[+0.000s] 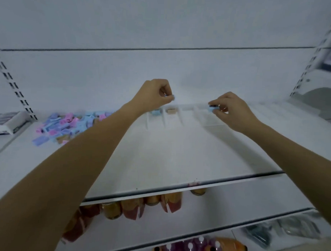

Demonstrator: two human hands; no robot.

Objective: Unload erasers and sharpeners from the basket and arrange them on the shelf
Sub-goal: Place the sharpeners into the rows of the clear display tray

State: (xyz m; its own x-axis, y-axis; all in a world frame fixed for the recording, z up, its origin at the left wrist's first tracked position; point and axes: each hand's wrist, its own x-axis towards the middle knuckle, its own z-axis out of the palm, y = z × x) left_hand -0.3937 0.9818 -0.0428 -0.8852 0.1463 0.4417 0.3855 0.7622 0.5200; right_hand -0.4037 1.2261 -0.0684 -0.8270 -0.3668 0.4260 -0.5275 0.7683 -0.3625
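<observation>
Left hand (156, 93) and right hand (231, 109) are both up near the shelf's (178, 154) back edge. Each pinches one small piece, a light blue eraser (170, 97) and a dark blue piece (213, 108). The eraser pile (67, 125) sits toward the left edge, well apart from both.

no text, label or number is legible anywhere
</observation>
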